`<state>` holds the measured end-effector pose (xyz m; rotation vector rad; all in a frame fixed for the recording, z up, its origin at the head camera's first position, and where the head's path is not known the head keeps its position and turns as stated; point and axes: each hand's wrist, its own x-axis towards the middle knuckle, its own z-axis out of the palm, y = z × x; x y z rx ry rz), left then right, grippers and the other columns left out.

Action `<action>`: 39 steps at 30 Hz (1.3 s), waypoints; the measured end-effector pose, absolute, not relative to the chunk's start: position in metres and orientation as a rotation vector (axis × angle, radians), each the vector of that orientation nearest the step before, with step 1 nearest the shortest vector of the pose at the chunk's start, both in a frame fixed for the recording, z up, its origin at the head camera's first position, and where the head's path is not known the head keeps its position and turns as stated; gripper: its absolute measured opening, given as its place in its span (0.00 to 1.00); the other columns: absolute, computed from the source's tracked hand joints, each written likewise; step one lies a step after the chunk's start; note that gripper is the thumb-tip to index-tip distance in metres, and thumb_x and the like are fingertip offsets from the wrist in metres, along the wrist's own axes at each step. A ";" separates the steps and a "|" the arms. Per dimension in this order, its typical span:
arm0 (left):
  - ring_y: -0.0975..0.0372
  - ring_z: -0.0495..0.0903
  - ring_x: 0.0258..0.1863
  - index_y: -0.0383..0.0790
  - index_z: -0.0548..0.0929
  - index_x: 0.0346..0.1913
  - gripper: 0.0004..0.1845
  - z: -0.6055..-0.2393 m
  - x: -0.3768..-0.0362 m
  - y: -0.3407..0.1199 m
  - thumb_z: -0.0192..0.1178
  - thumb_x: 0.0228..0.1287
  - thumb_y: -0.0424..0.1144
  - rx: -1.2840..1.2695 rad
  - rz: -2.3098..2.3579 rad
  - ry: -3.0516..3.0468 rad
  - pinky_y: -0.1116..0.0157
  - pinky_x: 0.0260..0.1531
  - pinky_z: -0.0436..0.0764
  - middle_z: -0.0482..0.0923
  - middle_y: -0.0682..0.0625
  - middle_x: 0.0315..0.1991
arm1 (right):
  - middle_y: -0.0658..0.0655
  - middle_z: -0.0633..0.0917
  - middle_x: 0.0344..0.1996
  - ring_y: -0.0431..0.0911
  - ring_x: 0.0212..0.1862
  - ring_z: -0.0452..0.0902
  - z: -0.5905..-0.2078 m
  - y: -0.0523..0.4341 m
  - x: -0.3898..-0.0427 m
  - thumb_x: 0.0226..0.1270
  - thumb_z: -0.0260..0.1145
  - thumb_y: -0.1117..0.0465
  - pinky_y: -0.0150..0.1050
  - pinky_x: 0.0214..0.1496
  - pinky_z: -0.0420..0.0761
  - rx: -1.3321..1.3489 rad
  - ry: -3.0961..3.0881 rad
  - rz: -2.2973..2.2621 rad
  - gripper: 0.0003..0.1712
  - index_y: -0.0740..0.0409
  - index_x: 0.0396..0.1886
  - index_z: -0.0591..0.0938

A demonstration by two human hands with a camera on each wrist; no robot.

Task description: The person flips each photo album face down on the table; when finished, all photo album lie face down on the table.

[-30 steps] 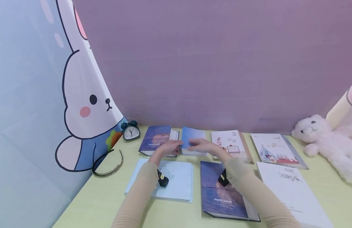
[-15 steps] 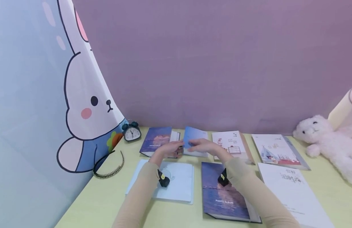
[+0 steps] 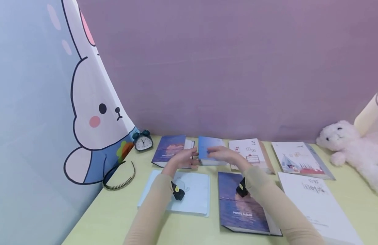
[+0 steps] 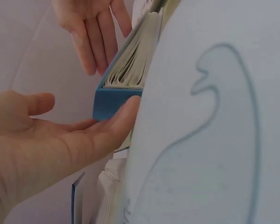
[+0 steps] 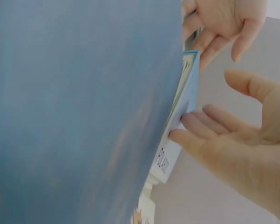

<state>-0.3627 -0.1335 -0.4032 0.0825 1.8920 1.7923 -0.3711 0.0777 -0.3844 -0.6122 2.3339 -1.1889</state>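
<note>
A small blue photo album (image 3: 203,146) lies in the back row, between a purple-blue photo album (image 3: 167,148) and a white illustrated album (image 3: 248,154). My left hand (image 3: 183,159) is at its left side with fingers extended. In the left wrist view those fingertips are right at the blue spine (image 4: 113,103), thumb apart. My right hand (image 3: 224,153) reaches over the blue album from the right. In the right wrist view its fingertips rest on the pale cover (image 5: 179,123), near printed lettering, and the thumb stands free. Neither hand curls round the album.
Nearer lie a pale blue album (image 3: 195,195) with a line drawing, a PHOTO ALBUM (image 3: 237,217) under the right forearm, and a white album (image 3: 317,204). An alarm clock (image 3: 143,143) and headband (image 3: 119,186) are left; another illustrated album (image 3: 299,158) and plush toy (image 3: 348,146) right.
My left fingers have straightened and spread at the album's left side. The blue album sits slightly farther right, close against the white illustrated one. The whole head view has shifted a little.
</note>
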 end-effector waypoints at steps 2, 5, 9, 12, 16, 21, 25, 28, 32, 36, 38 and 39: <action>0.44 0.65 0.64 0.37 0.55 0.71 0.26 -0.408 -0.363 -0.134 0.36 0.76 0.45 0.021 1.793 1.907 0.52 0.55 0.77 0.53 0.38 0.71 | 0.66 0.62 0.69 0.61 0.70 0.55 -0.384 0.081 -0.370 0.71 0.52 0.56 0.56 0.70 0.59 -0.588 2.360 -1.185 0.34 0.66 0.71 0.56; 0.48 0.69 0.60 0.36 0.58 0.70 0.25 -0.413 -0.363 -0.134 0.39 0.75 0.44 -0.042 1.755 1.932 0.59 0.46 0.81 0.58 0.39 0.68 | 0.67 0.61 0.69 0.63 0.69 0.56 -0.386 0.085 -0.368 0.73 0.51 0.54 0.57 0.70 0.59 -0.528 2.407 -1.137 0.34 0.67 0.71 0.56; 0.52 0.72 0.55 0.35 0.60 0.69 0.25 -0.416 -0.363 -0.132 0.40 0.75 0.44 -0.048 1.723 1.959 0.63 0.41 0.82 0.61 0.41 0.65 | 0.67 0.58 0.70 0.64 0.70 0.52 -0.387 0.090 -0.365 0.71 0.51 0.50 0.59 0.71 0.55 -0.412 2.430 -1.078 0.37 0.66 0.71 0.55; 0.54 0.73 0.51 0.34 0.63 0.66 0.23 -0.415 -0.364 -0.131 0.40 0.75 0.44 -0.024 1.716 1.969 0.63 0.41 0.82 0.64 0.43 0.61 | 0.69 0.57 0.70 0.65 0.70 0.51 -0.385 0.092 -0.363 0.69 0.53 0.45 0.60 0.70 0.55 -0.381 2.424 -1.083 0.42 0.68 0.71 0.55; 0.58 0.72 0.41 0.33 0.66 0.61 0.21 -0.410 -0.367 -0.129 0.41 0.75 0.44 -0.008 1.727 1.969 0.65 0.38 0.80 0.68 0.45 0.49 | 0.70 0.54 0.71 0.65 0.71 0.49 -0.384 0.093 -0.369 0.70 0.52 0.45 0.58 0.71 0.55 -0.405 2.367 -1.190 0.40 0.69 0.69 0.58; 0.61 0.59 0.25 0.34 0.66 0.52 0.14 -0.404 -0.368 -0.128 0.41 0.75 0.43 -0.017 1.734 1.987 0.66 0.31 0.74 0.60 0.49 0.32 | 0.67 0.54 0.72 0.64 0.71 0.50 -0.385 0.094 -0.376 0.72 0.50 0.50 0.56 0.71 0.57 -0.343 2.303 -1.287 0.34 0.67 0.70 0.59; 0.60 0.65 0.28 0.33 0.63 0.58 0.17 -0.402 -0.368 -0.126 0.40 0.75 0.40 0.026 1.800 1.964 0.62 0.40 0.76 0.67 0.44 0.39 | 0.68 0.56 0.71 0.65 0.69 0.53 -0.384 0.096 -0.375 0.69 0.53 0.49 0.56 0.68 0.63 -0.344 2.340 -1.265 0.36 0.68 0.69 0.60; 0.51 0.76 0.43 0.35 0.50 0.72 0.28 -0.401 -0.368 -0.126 0.40 0.75 0.41 0.079 1.847 1.981 0.55 0.53 0.76 0.62 0.36 0.64 | 0.68 0.55 0.71 0.65 0.70 0.50 -0.385 0.096 -0.375 0.67 0.56 0.50 0.55 0.70 0.60 -0.350 2.308 -1.328 0.37 0.70 0.68 0.62; 0.46 0.72 0.58 0.39 0.47 0.74 0.31 -0.401 -0.368 -0.126 0.42 0.75 0.44 0.118 1.852 2.031 0.53 0.60 0.72 0.48 0.39 0.74 | 0.67 0.53 0.72 0.66 0.70 0.49 -0.387 0.095 -0.375 0.69 0.56 0.52 0.57 0.71 0.55 -0.328 2.258 -1.379 0.37 0.68 0.70 0.59; 0.46 0.72 0.58 0.41 0.51 0.73 0.32 -0.400 -0.368 -0.128 0.47 0.73 0.48 0.148 1.847 2.089 0.53 0.60 0.72 0.51 0.41 0.73 | 0.66 0.53 0.72 0.64 0.72 0.47 -0.389 0.096 -0.376 0.71 0.53 0.54 0.58 0.72 0.54 -0.341 2.226 -1.402 0.36 0.67 0.71 0.55; 0.45 0.72 0.57 0.41 0.53 0.73 0.33 -0.399 -0.368 -0.128 0.49 0.71 0.50 0.141 1.856 2.105 0.52 0.61 0.71 0.54 0.40 0.72 | 0.66 0.53 0.72 0.62 0.73 0.45 -0.390 0.096 -0.377 0.71 0.52 0.56 0.56 0.72 0.54 -0.345 2.193 -1.444 0.35 0.67 0.71 0.55; 0.45 0.72 0.58 0.42 0.53 0.73 0.35 -0.399 -0.368 -0.129 0.51 0.70 0.51 0.125 1.861 2.113 0.51 0.62 0.71 0.56 0.40 0.71 | 0.66 0.53 0.72 0.62 0.73 0.44 -0.390 0.096 -0.377 0.72 0.52 0.57 0.56 0.72 0.54 -0.351 2.176 -1.462 0.34 0.67 0.71 0.55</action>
